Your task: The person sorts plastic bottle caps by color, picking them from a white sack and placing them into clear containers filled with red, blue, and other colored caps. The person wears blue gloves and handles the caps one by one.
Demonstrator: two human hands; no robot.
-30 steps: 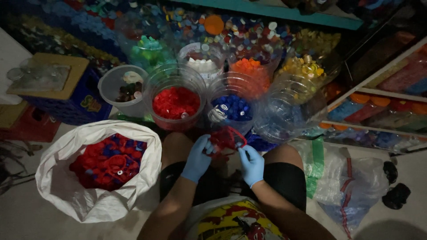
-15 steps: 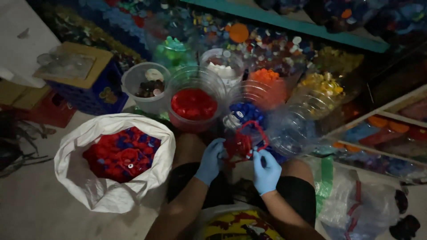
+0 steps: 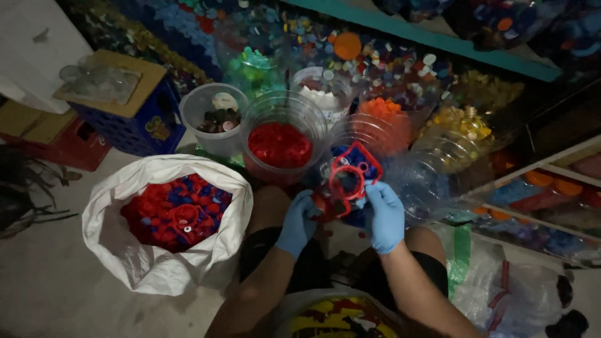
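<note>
Head view. Centre of frame: left hand (image 3: 298, 222) and right hand (image 3: 384, 215), both in blue gloves, fingers clamped on a red plastic ring piece (image 3: 348, 179) raised between them, just above the knees. Directly behind it, a clear tub of red caps (image 3: 280, 144); a tub of blue caps sits partly hidden behind the piece. Lower left: white sack (image 3: 147, 266) open, holding red and blue caps. Upper left: blue crate (image 3: 139, 128).

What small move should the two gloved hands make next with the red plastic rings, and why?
Probably drop the red plastic rings into the clear tub of red caps. Both the left hand and right hand hold them just beside it, and the colours match.
</note>
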